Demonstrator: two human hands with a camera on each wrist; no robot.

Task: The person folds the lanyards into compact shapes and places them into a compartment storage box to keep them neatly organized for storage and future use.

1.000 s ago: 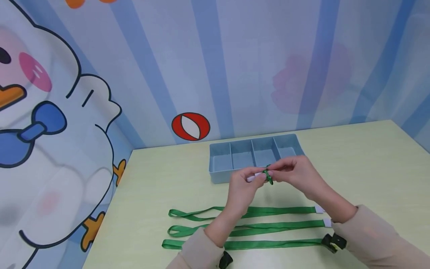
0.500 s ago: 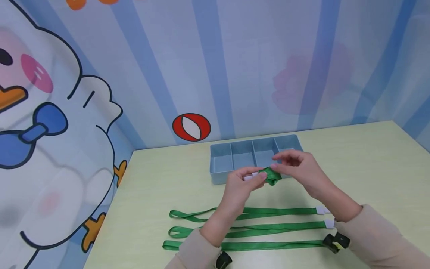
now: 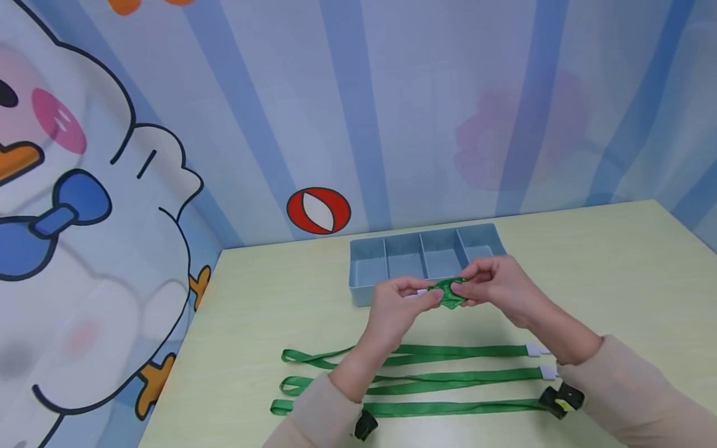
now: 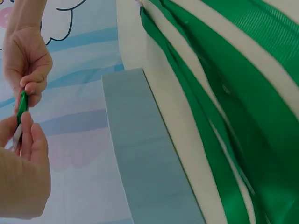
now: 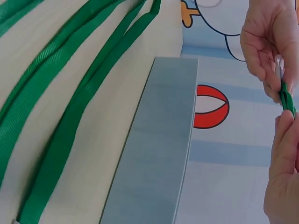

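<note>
A green lanyard [image 3: 450, 296], folded into a small bundle, is held between both hands above the table, in front of the tray. My left hand [image 3: 393, 309] pinches its left side, where a bit of white end piece shows beside the fingers. On the other side my right hand [image 3: 502, 291] pinches the bundle between thumb and fingers. The left wrist view shows the bundle [image 4: 22, 103] edge-on between the fingertips. Below the hands, three more green lanyards lie lengthwise: a far one [image 3: 470, 352], a middle one [image 3: 470, 376] and a near one [image 3: 459, 408]. The left forearm covers part of them.
A blue-grey tray [image 3: 363, 295] with several compartments stands at the back of the pale table [image 3: 605, 280], just behind the hands. A printed wall cloth [image 3: 426, 124] rises along the table's back edge. Black wrist cameras hang under both sleeves.
The right hand let go of the lanyard bundle, fingers spread, and now pinches it again. The bundle has turned from edge-on to showing its flat side. The lanyards on the table stayed put.
</note>
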